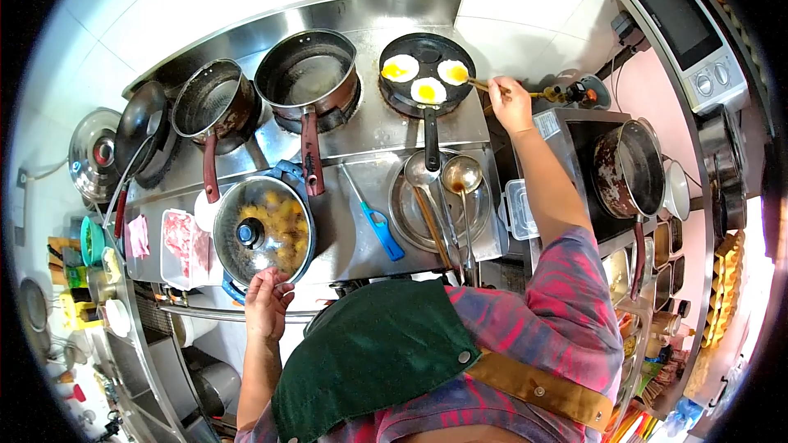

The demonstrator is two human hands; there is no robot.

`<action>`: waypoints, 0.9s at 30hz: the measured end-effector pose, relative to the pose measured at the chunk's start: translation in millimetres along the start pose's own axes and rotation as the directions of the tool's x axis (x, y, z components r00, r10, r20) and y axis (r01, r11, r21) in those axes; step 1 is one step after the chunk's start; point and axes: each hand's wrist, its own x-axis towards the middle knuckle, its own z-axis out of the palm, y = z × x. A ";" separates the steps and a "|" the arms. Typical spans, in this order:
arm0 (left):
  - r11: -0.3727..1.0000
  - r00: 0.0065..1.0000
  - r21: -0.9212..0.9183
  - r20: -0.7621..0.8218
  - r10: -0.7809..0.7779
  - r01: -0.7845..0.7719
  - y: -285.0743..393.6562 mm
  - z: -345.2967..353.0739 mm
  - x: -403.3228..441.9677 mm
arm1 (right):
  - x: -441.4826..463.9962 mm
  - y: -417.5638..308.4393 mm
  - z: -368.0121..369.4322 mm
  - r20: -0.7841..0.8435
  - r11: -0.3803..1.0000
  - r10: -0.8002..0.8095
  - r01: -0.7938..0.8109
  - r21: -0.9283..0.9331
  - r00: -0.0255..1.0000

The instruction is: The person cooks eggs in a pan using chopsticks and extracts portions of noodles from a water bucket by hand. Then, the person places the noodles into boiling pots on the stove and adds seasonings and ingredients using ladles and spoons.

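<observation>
My right hand [510,104] grips a thin yellowish stick-like utensil [479,84], whose exact kind I cannot make out. Its tip is at the right-hand fried egg [452,72] in a black multi-hollow frying pan [431,139]. Two more fried eggs, one at the left [400,68] and one at the front [428,91], fill other hollows; the rear hollow holds no egg. Close to the near rim of a blue-handled pot with a glass lid [234,234], my left hand [267,295] hangs with loosely bent fingers and nothing visible in it. Yellow-brown food shows through the lid.
Dark saucepans [308,74] [209,102] and a wok [139,127] line the stove's left. A blue lighter [380,234] lies beside a steel basin with ladles [462,176]. Left of the pot is a tub of pink meat [185,244]. A worn saucepan [628,172] stands at right.
</observation>
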 end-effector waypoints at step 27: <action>1.000 1.000 -0.014 -0.027 0.011 -0.011 -2.0 -3.9 -5.7 | -4.5 -20.3 73.7 0.446 0.929 -0.058 0.212 -0.305 0.893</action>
